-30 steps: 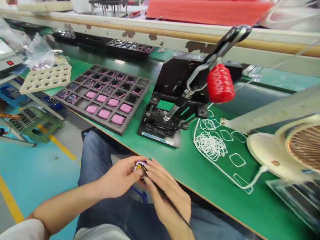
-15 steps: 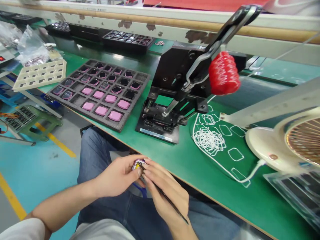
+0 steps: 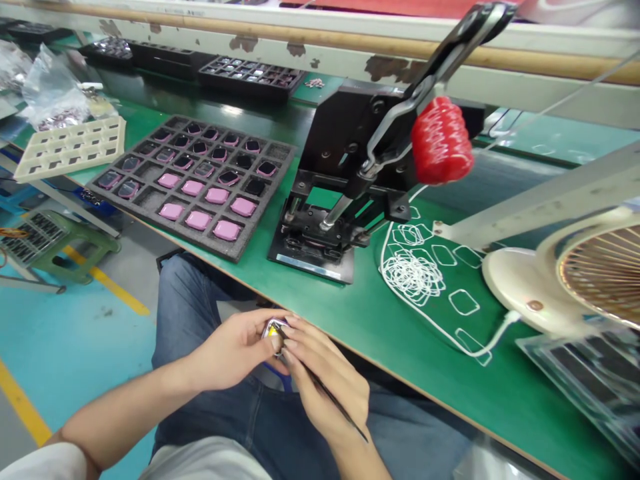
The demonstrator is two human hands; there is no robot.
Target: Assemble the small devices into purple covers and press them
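Note:
My left hand [image 3: 233, 351] is closed around a small case-like part [image 3: 271, 329] with a yellow patch, held over my lap just below the green bench edge. My right hand [image 3: 325, 387] pinches thin black tweezers [image 3: 320, 387], and their tip touches the part. A black hand press [image 3: 350, 180] with a red-wrapped lever handle [image 3: 441, 141] stands on the bench beyond my hands. Left of it lies a dark foam tray [image 3: 197, 183] holding several pink and dark parts.
White rubber rings [image 3: 414, 272] are scattered right of the press, beside a white fan [image 3: 575, 273]. A cream tray [image 3: 70, 147] and a plastic bag [image 3: 53, 97] sit at the far left, and black trays [image 3: 250, 75] line the back. A green stool [image 3: 55, 243] stands on the floor.
My hands stay together on the part with only slight finger movement. The view has tilted a little, so the bench items sit slightly lower and further left.

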